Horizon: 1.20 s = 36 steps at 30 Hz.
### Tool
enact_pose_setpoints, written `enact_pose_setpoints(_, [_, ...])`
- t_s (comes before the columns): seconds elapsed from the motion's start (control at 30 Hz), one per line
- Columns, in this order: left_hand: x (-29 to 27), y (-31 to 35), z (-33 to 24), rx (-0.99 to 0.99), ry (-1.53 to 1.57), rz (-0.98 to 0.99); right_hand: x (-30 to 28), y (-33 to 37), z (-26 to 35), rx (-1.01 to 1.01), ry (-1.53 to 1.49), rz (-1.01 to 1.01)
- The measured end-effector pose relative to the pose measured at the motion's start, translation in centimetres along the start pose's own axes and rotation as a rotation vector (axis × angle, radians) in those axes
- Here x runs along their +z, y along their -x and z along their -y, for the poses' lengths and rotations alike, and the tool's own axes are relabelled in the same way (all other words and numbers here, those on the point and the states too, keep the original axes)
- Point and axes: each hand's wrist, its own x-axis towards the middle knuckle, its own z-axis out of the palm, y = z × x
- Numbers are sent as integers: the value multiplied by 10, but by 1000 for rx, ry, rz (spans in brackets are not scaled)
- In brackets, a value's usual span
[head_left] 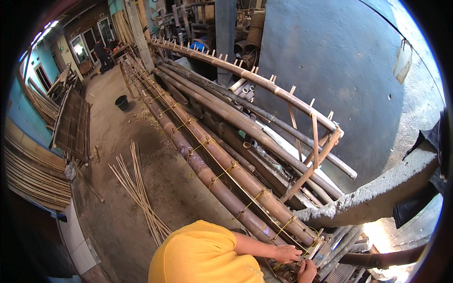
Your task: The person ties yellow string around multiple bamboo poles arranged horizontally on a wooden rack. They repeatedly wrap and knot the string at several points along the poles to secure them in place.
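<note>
**Even tension wanted at the near end**

Two thick bamboo poles are laid side by side, bridged by yellow cord strung between short pegs. At the poles' near end, the left hand and the right hand are held close together; whether anything is clamped in either cannot be told, the detail being too small. Cord appears to be worked there. If so, each turn is best drawn taut and seated firmly before being secured, tension should be matched to the neighbouring crossings, and loose ends should be kept untangled.
</note>
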Motion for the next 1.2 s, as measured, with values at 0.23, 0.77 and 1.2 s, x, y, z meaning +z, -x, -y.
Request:
enact_pose_setpoints(0.23, [-5, -4, 6, -91, -10, 102, 86, 42, 8, 135, -8, -444])
enact_pose_setpoints(0.77, [-34, -27, 2, -346, 389, 95, 46, -12, 24, -102, 488, 107])
enact_pose_setpoints(1.2, [-29, -22, -8, -74, 124, 132, 30, -6, -48, -127, 139, -171])
